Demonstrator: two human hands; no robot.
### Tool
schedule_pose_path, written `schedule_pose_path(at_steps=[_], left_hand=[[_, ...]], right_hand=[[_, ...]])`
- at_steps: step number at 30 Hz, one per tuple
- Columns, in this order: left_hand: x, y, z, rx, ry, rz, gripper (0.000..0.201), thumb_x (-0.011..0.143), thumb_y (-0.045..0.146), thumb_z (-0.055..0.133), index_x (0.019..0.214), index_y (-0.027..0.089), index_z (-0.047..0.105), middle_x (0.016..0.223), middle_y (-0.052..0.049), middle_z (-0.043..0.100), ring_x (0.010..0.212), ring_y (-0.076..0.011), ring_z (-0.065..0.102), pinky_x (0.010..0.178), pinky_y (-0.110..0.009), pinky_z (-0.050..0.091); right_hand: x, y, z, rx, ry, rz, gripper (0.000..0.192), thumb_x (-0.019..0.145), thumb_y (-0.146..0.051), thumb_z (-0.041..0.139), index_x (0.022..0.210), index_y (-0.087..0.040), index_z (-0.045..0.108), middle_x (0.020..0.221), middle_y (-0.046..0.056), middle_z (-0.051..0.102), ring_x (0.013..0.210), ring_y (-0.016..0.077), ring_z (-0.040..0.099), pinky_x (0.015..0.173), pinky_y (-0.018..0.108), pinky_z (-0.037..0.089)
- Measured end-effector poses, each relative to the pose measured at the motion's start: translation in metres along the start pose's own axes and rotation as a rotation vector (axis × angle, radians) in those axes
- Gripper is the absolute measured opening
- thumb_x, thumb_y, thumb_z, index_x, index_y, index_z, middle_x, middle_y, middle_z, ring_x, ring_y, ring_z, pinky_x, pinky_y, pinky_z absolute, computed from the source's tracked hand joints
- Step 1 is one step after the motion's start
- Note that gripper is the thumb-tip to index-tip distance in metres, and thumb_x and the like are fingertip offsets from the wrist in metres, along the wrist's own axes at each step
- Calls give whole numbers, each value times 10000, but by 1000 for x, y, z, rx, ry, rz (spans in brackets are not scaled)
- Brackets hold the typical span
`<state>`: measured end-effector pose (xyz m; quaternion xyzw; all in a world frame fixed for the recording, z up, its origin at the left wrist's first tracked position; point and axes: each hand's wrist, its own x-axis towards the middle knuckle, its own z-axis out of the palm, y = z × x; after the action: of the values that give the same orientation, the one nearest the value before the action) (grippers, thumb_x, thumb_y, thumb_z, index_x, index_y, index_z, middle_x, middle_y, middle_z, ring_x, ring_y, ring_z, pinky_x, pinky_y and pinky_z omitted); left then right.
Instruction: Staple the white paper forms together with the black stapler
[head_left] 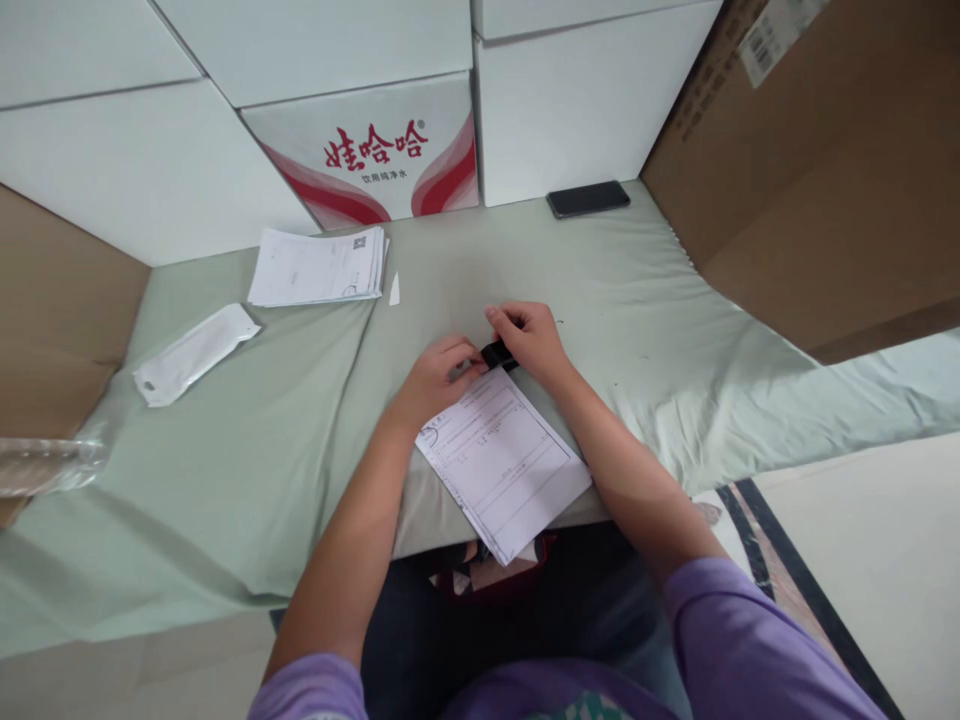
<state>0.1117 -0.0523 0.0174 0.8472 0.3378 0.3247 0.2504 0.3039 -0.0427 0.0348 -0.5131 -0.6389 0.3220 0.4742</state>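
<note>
A printed sheet of paper [510,460] lies at the front edge of the cloth, its near corner jutting past the edge. At its far corner is a small black object [496,354], too hidden to tell its kind. My left hand [441,375] is closed at the paper's far-left corner, fingertips touching the black object's left side. Curled around the right of that object is my right hand [531,338], its thumb and forefinger close together; part of the object is hidden beneath it.
A stack of printed papers [319,266] lies back left, near a small white paper scrap [394,289] and a white packet [196,355]. A phone [589,199] rests against white boxes [360,150]. Brown cartons [817,180] flank the green cloth [622,300].
</note>
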Motion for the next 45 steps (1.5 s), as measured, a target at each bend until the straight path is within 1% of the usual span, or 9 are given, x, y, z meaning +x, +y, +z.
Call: schedule_pose_path(at_steps=[6, 11, 20, 24, 29, 33, 36, 41, 45], left_hand=[[1, -9, -8, -144, 313, -292, 150, 858, 344, 708, 833, 197, 727, 720, 8, 650, 651, -121, 524, 638, -277, 433], [2, -33, -12, -132, 430, -451, 177, 832, 378, 720, 832, 202, 736, 672, 13, 638, 609, -120, 502, 602, -276, 405], [1, -70, -19, -154, 496, -525, 217, 835, 337, 681, 982, 189, 739, 823, -43, 728, 662, -138, 591, 645, -273, 465], [2, -72, -26, -80, 552, -507, 242, 875, 292, 613, 1029, 185, 767, 849, -39, 732, 686, -136, 584, 682, -273, 474], [-7, -70, -44, -50, 569, -502, 257, 840, 292, 666, 1029, 169, 788, 793, -30, 722, 710, -145, 603, 740, -285, 491], [-30, -86, -74, -124, 602, -567, 239, 847, 327, 647, 958, 164, 782, 813, -48, 749, 730, -156, 647, 739, -286, 504], [-63, -106, -114, -98, 608, -629, 248, 839, 351, 641, 937, 164, 770, 848, -57, 760, 720, -157, 651, 699, -275, 505], [-128, -137, -182, 269, 889, -762, 235, 842, 316, 619, 953, 162, 756, 928, -67, 740, 840, -177, 655, 850, -305, 510], [-161, -155, -210, 472, 931, -881, 195, 832, 305, 623, 931, 199, 753, 952, -77, 712, 896, -229, 648, 951, -363, 488]], right_hand=[[-2, 3, 3, -53, -13, -21, 504, 961, -532, 506, 583, -209, 429, 558, -33, 343, 581, 118, 331, 579, 302, 247], [-6, 5, 11, -258, -31, -73, 492, 982, -472, 507, 591, -204, 376, 556, -31, 367, 573, 117, 313, 589, 310, 206], [1, 11, 14, -410, 113, -29, 551, 1004, -552, 450, 590, -213, 323, 533, -24, 322, 555, 133, 225, 588, 325, 148], [1, 11, 13, -468, 152, -38, 535, 1011, -544, 428, 599, -214, 337, 541, -19, 350, 552, 134, 244, 591, 328, 155], [0, 9, 11, -528, 148, -37, 491, 1009, -521, 388, 623, -217, 381, 553, -10, 400, 558, 140, 322, 591, 321, 191], [-1, 6, 9, -555, 150, -53, 454, 1001, -493, 386, 636, -222, 389, 554, -5, 423, 558, 146, 352, 585, 321, 214], [-3, 5, 8, -571, 158, -83, 435, 997, -480, 376, 645, -226, 405, 566, 2, 447, 569, 154, 379, 592, 324, 243], [-4, 7, 8, -577, 153, -192, 404, 995, -447, 388, 660, -226, 426, 612, 13, 490, 607, 162, 425, 638, 325, 300], [-4, 10, 9, -560, 138, -180, 405, 992, -435, 406, 651, -224, 463, 600, 12, 507, 598, 165, 446, 633, 323, 317]])
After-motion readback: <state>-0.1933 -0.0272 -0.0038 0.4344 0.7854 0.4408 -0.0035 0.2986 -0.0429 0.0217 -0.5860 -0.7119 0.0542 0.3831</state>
